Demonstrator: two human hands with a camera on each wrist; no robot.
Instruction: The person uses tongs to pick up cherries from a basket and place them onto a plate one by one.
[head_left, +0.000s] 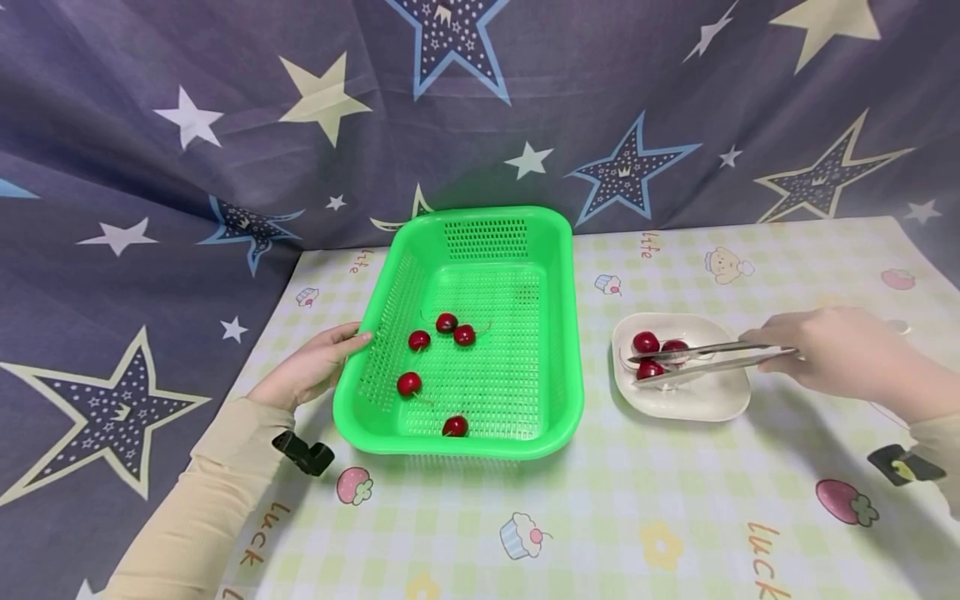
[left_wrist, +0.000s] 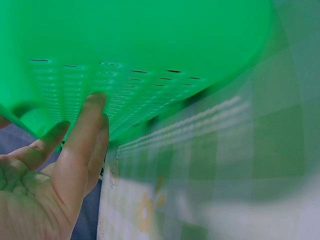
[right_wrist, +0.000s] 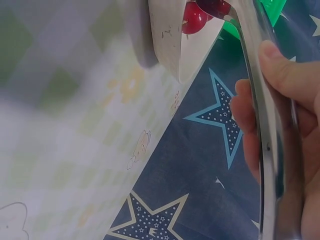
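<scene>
Cherries (head_left: pixel 647 342) sit in the white dish (head_left: pixel 697 407) and green basket (head_left: pixel 459 447). The right hand's (head_left: pixel 832 350) fingers curl round tongs (right_wrist: pixel 287 170), tips by the dish's cherries. The left hand (head_left: pixel 315 362) pinches the basket's side. Grabbing a cherry seems the step; next needs a soft squeeze.

Silver metal tongs (head_left: pixel 723 365) partly hide round red cherries (head_left: pixel 649 370), right hand (head_left: pixel 840 350) blurred in head view, and perforated green plastic basket (left_wrist: pixel 150 30) cut off atop left wrist view.
</scene>
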